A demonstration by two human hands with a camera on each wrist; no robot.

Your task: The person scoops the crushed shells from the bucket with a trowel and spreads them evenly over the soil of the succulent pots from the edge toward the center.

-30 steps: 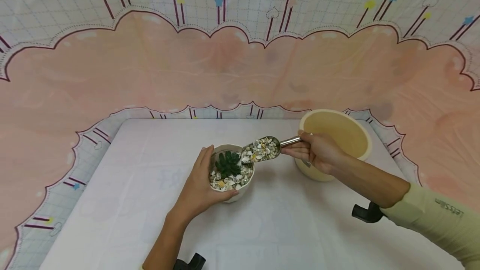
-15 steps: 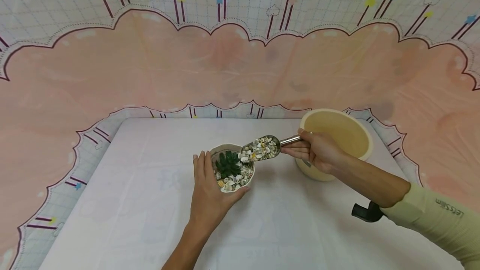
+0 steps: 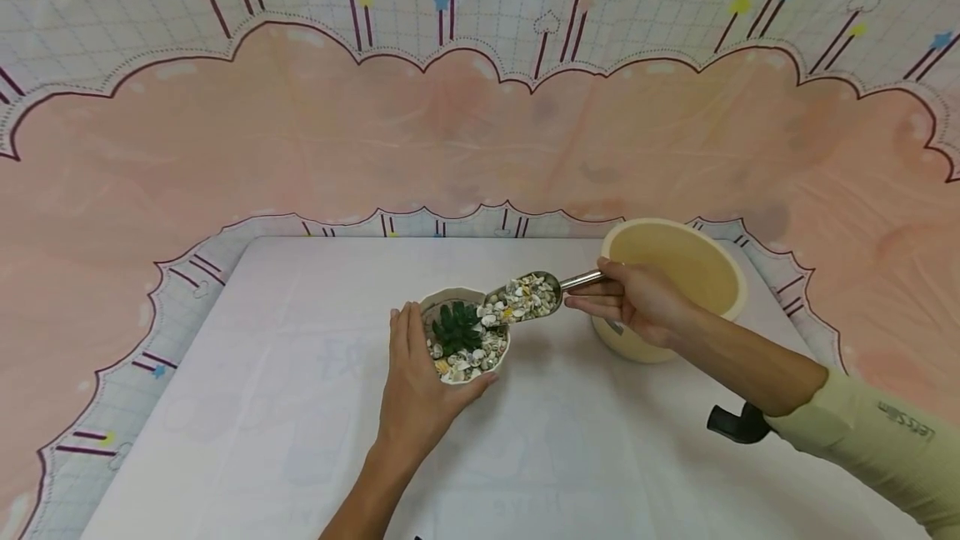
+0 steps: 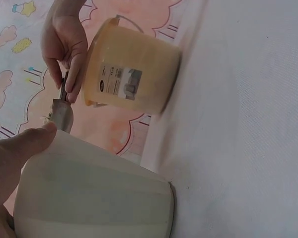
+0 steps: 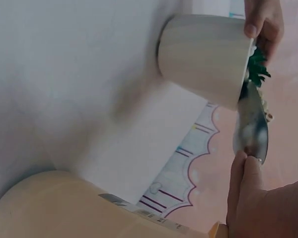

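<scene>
A white pot [image 5: 203, 54] stands on the white table, holding a dark green succulent [image 3: 456, 328] and a layer of pale pebbles [image 3: 467, 367]. My left hand [image 3: 422, 390] grips the pot from its left side, thumb at the near rim and fingers on the far left. A metal scoop [image 5: 252, 126] heaped with pale and yellowish pebbles [image 3: 525, 298] is held level by my right hand [image 3: 637, 298], which pinches its handle. The scoop's front edge overlaps the pot's right rim, beside the plant.
Behind my right hand stands a cream bucket [image 3: 678, 261] with a wire handle and a label [image 4: 120, 82] on its side. A cloth backdrop [image 3: 450, 132] with pink cloud shapes hangs behind the table [image 3: 315, 340].
My left hand has shifted its hold: the fingers moved down and left from the far rim, and the thumb moved right along the near rim. The loaded scoop stays nearly still.
</scene>
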